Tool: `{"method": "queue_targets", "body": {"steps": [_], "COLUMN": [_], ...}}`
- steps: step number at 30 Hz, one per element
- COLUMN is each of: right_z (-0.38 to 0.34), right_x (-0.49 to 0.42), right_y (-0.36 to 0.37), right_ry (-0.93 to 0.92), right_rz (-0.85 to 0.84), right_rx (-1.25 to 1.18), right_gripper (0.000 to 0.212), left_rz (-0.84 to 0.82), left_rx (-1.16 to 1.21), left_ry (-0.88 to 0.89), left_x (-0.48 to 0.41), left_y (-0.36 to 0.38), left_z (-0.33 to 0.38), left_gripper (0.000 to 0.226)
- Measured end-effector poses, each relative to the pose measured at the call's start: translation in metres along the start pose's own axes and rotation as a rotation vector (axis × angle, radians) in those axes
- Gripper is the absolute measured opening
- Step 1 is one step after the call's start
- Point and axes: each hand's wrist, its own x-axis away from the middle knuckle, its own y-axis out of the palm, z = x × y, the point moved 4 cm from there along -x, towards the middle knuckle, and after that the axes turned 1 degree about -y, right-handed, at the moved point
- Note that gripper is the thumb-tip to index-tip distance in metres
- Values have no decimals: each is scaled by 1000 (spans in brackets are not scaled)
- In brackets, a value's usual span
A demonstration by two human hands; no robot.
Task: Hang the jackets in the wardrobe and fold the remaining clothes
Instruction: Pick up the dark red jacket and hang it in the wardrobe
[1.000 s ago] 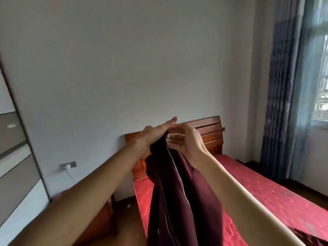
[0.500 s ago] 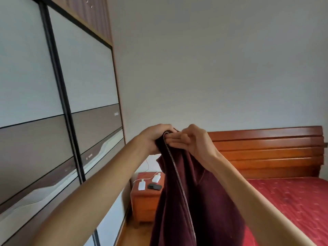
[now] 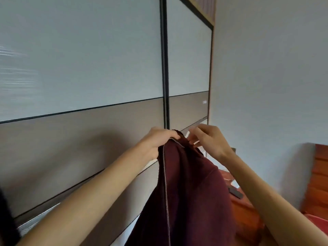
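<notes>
One maroon zip jacket [image 3: 186,192] hangs in front of the wardrobe [image 3: 88,68] | wardrobe: two sliding doors in view, both closed | hands: my left hand [image 3: 159,141] grips the collar; my right hand [image 3: 209,141] is at the collar, grip unclear | orange nightstand [image 3: 248,210] low right, behind the jacket

Front: jacket [image 3: 191,192]; behind: wardrobe [image 3: 88,68] left, nightstand [image 3: 248,215] right.

Soft daylight, arm shadows on wardrobe [image 3: 88,139]; left edge motion-blurred.
</notes>
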Motion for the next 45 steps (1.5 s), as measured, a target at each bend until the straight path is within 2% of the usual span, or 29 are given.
{"method": "queue_targets", "body": {"steps": [3,5,7,9,11,14,18,21,23,26,29,34,37,40,42,43,45], "right_z": [2,-5,-17,-32,-51,-86,-142,-181,-198,-212,-219,-222,-222,-219,-214,-210,-204], "right_x": [-46,-72,-95,-112,-120,-115,-91,-65,-48,-31,-17,-5,-6,-11,-16,-20,-29], "right_y": [56,96,136,179,222,283,347,384,407,442,464,475,469,468,468,468,468], "right_ry": [-146,-235,-326,-426,-571,-869,-1229,-1502,-1622,-1712,-1764,-1738,-1748,-1768,-1814,-1822,-1831], "right_rz": [-124,-225,-327,-419,-511,-614,-634,-550,-545,-548,-449,-420,-416,-375,-355,-353,-331], "right_rx": [104,105,95,65,54,39,14,124,259,531,712,969,1017,974,944,932,910], "right_gripper": [20,14,12,11,11,17,30,32,34,40,36,51,55,80,96,96,84], "left_rz": [140,244,353,463,545,664,803,896,952,1041,1106,1128,1130,1122,1116,1119,1104], "left_rx": [20,15,18,29,42,52,87,91,72,112,139,145,157,157,146,134,137], "left_ry": [-21,-17,-4,7,21,42,16,-20,-37,-51,-85,-110,-91,-81,-89,-96,-105], "left_x": [-12,-13,-12,-6,6,33,74,101,121,152,176,195,198,195,191,189,183], "left_y": [-52,-84,-115,-146,-172,-205,-238,-259,-271,-286,-300,-309,-311,-307,-305,-306,-307], "left_z": [-6,-9,-11,-12,-11,-12,-22,-33,-37,-42,-52,-63,-63,-61,-61,-63,-64], "left_gripper": [25,20,31,27,16,26,34,63,63,49,47,55,61,34,25,26,45]}}
